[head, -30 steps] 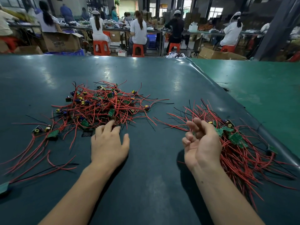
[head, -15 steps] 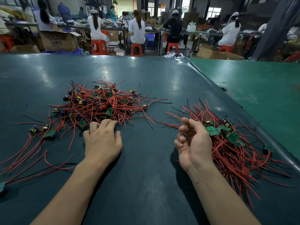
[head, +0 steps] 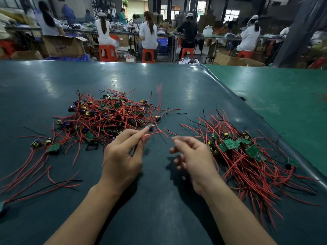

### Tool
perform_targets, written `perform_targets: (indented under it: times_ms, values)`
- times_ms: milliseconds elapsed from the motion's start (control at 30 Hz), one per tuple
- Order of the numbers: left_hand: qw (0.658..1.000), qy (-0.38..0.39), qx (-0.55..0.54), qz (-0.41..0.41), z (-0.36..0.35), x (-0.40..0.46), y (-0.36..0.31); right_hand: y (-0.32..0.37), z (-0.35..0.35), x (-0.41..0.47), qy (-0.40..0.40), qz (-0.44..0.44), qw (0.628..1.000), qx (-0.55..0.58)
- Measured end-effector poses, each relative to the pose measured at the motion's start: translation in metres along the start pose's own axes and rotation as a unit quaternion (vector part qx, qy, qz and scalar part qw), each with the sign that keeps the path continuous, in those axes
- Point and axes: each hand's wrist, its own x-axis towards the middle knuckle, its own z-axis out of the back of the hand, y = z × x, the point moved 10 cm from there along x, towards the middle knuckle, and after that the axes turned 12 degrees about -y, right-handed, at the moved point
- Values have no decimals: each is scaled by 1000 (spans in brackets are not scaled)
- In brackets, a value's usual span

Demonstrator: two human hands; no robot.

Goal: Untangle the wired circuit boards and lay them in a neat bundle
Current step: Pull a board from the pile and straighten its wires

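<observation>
Left hand (head: 122,160): fingers curled, fingertips (head: 146,130) pinching red wires (head: 155,133) of one board, a small purple component (head: 151,127) blurred at the tips, just at the near right fringe of the tangled heap (head: 106,117). Right hand (head: 192,156): blurred, fingers loosely curled around nothing visible, raised over bare bench mat (head: 159,200) between the two piles, just beside the sorted bundle (head: 251,160).

Sorted bundle toward the right edge of the bench: green boards clustered together at its far end, red leads running roughly parallel toward the near edge. Probably a fair share done, judging by its bulk.

Tangled heap left of centre: boards, capacitors and wires crossed in every direction. More stray boards (head: 53,147) and long leads trailing toward the near left corner, not yet gathered.

Likely around halfway; plenty left to pull free and lay across.
</observation>
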Motion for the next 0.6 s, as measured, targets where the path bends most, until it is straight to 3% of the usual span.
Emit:
perform_targets:
  times_ms: [67, 100, 167, 267, 333, 467, 600]
  values:
    - [987, 31, -128, 95, -11, -6, 2, -12, -21, -11, 84, -38, 996, -17]
    - [962, 54, -201, 178, -21, -13, 8, -17, -30, -16, 118, -65, 991, -8]
    - [883, 60, -326, 331, -36, -25, 20, -19, -35, -20, 138, -94, 986, 26]
    - [767, 22, -415, 489, -43, -33, 41, -6, -22, -9, 80, -67, 991, 88]
    - [720, 28, -429, 545, -46, -38, 46, 4, -13, -4, 57, -42, 991, 113]
    - [677, 88, -436, 586, -57, -51, 34, -4, -21, -12, 98, -74, 989, 81]
    - [599, 64, -515, 610, -56, -49, 34, 1, -19, -8, 76, -46, 989, 116]
